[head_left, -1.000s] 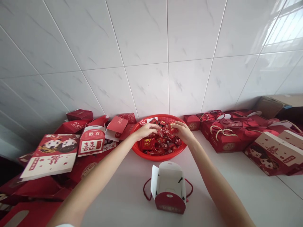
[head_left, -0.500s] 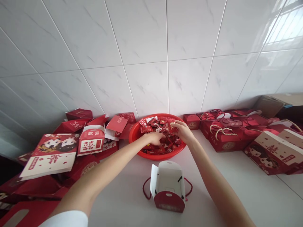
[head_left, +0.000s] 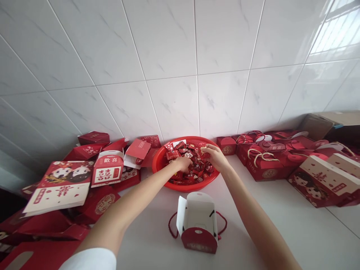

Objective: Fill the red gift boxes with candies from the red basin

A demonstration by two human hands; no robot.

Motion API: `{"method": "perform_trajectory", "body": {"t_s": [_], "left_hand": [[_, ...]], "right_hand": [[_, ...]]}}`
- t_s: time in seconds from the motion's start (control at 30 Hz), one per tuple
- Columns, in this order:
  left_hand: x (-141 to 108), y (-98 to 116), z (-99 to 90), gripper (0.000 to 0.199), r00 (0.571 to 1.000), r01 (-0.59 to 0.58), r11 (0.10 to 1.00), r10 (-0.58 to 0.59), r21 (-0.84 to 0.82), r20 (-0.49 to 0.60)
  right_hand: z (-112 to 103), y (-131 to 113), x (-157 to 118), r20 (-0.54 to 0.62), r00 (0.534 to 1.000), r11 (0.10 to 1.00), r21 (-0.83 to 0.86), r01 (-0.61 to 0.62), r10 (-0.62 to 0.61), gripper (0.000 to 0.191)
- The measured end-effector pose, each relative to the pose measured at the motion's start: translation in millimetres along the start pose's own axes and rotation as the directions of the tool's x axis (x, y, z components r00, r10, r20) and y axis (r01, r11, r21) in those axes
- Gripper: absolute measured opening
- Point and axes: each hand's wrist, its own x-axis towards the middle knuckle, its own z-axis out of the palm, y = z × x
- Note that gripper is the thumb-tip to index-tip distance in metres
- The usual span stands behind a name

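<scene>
A red plastic basket [head_left: 158,165] full of wrapped candies [head_left: 198,167] stands against the wall. My left hand [head_left: 183,164] reaches into the middle of the candies, its fingers curled downward and their tips hidden. Over the basket's right side, my right hand [head_left: 215,155] pinches a red wrapped candy [head_left: 201,147]. In front of the basket, an open gift box [head_left: 199,240] with a white inside and red cord handles rests on the white surface. Its flaps stand up, and no candy shows inside it.
On the left lies a pile of red boxes [head_left: 105,170] and printed cartons, with a flat cream-and-red carton [head_left: 60,187] on top. Closed red boxes with rope handles [head_left: 264,165] line the right. A cardboard box [head_left: 323,125] sits at the far right. White tiles rise behind.
My left hand has shifted slightly within the candies. My right hand keeps its pinch over the basket's right side. The whole view has tilted a little.
</scene>
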Motion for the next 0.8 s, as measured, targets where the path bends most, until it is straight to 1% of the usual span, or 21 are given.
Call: {"method": "perform_trajectory", "body": {"t_s": [0.03, 0.1, 0.23, 0.37, 0.43, 0.53, 0.63, 0.73, 0.8], "left_hand": [[-1.7, -0.6, 0.8, 0.022, 1.000, -0.012, 1.000, 0.012, -0.014, 0.007], [-6.2, -3.0, -0.3, 0.020, 0.999, -0.037, 0.999, 0.038, -0.039, 0.015], [-16.2, -12.4, -9.7, 0.029, 0.998, -0.054, 0.997, 0.053, -0.055, -0.019], [-22.0, -22.3, -19.2, 0.043, 0.998, -0.016, 0.999, 0.013, -0.041, -0.061], [-22.0, -23.6, -20.6, 0.044, 0.998, 0.001, 1.000, -0.003, -0.027, -0.057], [-18.1, -18.8, -16.5, 0.041, 0.999, 0.020, 1.000, -0.021, -0.019, -0.036], [-11.9, -8.6, -7.0, 0.038, 0.999, 0.028, 1.000, -0.029, -0.014, -0.036], [-7.9, -0.8, 1.0, 0.034, 0.999, 0.020, 1.000, -0.020, -0.012, -0.049], [-8.5, -0.6, 1.8, 0.031, 0.999, 0.005, 1.000, -0.006, -0.022, -0.051]], "right_hand": [[0.4, -0.5, -0.6, -0.005, 1.000, 1.000, 0.005, 0.002, -0.002, 0.032], [1.2, -1.5, -1.6, -0.015, 1.000, 1.000, 0.009, 0.002, -0.002, 0.032], [1.8, -1.8, -2.1, -0.017, 1.000, 1.000, 0.001, 0.001, -0.001, 0.029], [1.3, -0.8, -1.3, -0.005, 1.000, 1.000, -0.005, -0.007, 0.007, 0.030], [1.3, -0.5, -1.0, 0.002, 1.000, 1.000, -0.009, -0.018, 0.018, 0.029], [1.7, -0.1, -0.8, -0.005, 1.000, 1.000, -0.009, -0.016, 0.016, 0.029], [2.0, 0.5, -0.7, -0.005, 1.000, 1.000, -0.008, 0.000, 0.000, 0.028], [1.9, 0.6, -0.8, 0.011, 1.000, 1.000, -0.021, 0.001, -0.001, 0.028], [1.9, 0.4, -0.8, 0.013, 1.000, 0.999, -0.034, -0.002, 0.003, 0.029]]}}
